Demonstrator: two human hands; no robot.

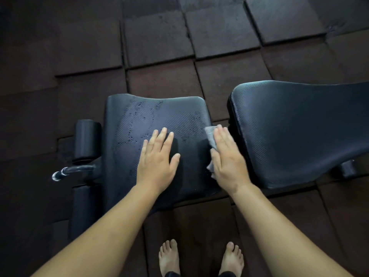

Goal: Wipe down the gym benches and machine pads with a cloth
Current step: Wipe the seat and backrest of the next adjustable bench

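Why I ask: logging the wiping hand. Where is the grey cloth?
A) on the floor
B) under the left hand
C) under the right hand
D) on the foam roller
C: the grey cloth shows beneath the flat right hand; the left hand rests bare on the seat pad.

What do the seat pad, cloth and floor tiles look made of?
Seat pad: probably black vinyl or faux leather; fine diagonal ribbing, soft sheen. Cloth: grey fabric, maybe microfibre; matte, creased under the right hand. Floor tiles: likely rubber; matte, grainy, seamed.

floor: dark rubber tiles (219,33), seams gapped | curved chrome bar (75,169): low left | bare feet (168,256): on tiles
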